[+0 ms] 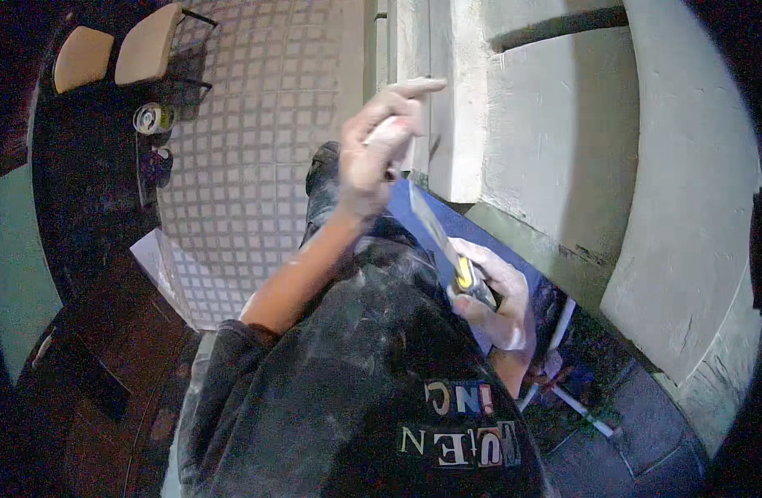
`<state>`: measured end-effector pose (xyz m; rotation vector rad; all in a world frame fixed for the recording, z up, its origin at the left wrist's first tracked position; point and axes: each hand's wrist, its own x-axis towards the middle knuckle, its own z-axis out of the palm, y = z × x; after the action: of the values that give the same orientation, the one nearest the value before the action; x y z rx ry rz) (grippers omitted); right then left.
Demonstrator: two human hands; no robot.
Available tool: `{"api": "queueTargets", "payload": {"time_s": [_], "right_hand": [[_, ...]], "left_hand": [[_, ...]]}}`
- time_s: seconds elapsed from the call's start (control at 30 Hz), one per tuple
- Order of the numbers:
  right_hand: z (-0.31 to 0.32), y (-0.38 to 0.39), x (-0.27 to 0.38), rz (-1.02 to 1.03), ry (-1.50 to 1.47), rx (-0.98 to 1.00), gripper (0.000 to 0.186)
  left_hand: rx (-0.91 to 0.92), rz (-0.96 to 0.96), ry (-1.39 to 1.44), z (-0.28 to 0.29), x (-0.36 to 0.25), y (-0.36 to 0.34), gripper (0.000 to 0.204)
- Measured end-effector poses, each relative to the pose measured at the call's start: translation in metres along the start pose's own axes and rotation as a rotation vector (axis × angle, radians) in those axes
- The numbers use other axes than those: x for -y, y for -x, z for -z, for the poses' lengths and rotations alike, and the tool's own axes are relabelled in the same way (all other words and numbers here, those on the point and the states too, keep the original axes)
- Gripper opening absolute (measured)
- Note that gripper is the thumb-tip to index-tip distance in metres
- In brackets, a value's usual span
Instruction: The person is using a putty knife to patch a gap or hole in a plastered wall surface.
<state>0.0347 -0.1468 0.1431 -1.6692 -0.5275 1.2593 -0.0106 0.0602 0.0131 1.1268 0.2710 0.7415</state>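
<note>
White dust is covering the right hand [501, 299], and its fingers are curling round the handle [466, 274] of a scraper [444, 241]. That hand is closing snugly, with the thumb lying on the near side. The handle is showing yellow and black, and the flat blade is sticking out up and to the left, in front of the body. The scraper is looking light, and its handle is probably hard and stiff. Its thin blade may be a bit bendy, and the edge could be sharp, so the handle is seeming the best place to hold. Dusty fingers might be making it a little slippery.

Just past the blade tip, the left hand [379, 149] is hanging higher up. Its pointing finger is reaching out to the right and the other fingers are bending in. Something pale may be sitting in them, but the hand is blurring, so I cannot tell.

Close by, a dusty black shirt [339, 340] is filling the low middle. Below the hands, a blue sheet [451, 209] is lying next to the pale grey wall [547, 124]. To the left, small square tiles [248, 149] are covering the floor. Farther off, a round tub [153, 119] is sitting near two tan chairs [148, 48].
</note>
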Motion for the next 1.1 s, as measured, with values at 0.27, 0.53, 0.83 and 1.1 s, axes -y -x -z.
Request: {"api": "queueTargets", "payload": {"time_s": [0.27, 0.53, 0.83, 1.1], "right_hand": [[-0.008, 0.007, -0.036, -0.213, -0.625, -0.119, 0.069], [-0.009, 0.014, -0.047, -0.221, -0.565, -0.135, 0.068], [-0.011, 0.040, -0.052, -0.198, -0.434, -0.259, 0.064], [-0.024, 0.081, -0.054, -0.180, -0.331, -0.365, 0.068]], "left_hand": [[-0.265, 0.634, 0.671, 0.034, -0.063, 0.004, 0.068], [-0.405, 0.622, 0.760, 0.008, -0.057, 0.027, 0.070], [-0.010, 0.485, 0.328, -0.019, -0.040, 0.051, 0.054], [0.086, 0.710, 0.429, -0.031, -0.044, 0.051, 0.073]]}}
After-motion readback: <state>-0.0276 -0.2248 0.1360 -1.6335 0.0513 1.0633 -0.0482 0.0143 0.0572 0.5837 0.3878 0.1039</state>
